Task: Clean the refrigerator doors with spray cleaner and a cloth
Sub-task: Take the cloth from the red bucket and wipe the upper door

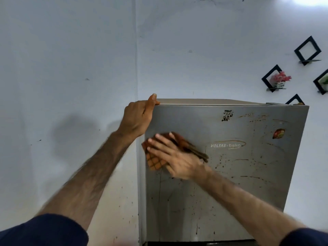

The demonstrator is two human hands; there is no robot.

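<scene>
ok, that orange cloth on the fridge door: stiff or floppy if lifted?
Probably floppy: the orange cloth bunches into folds beside the right hand. Likely light, since flat fingers alone pin it to the door. Would probably drop if released.

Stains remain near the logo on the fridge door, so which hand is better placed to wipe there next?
The right hand: it already presses the cloth flat on the door, just beside the logo. The left hand grips the door's top corner.
</scene>
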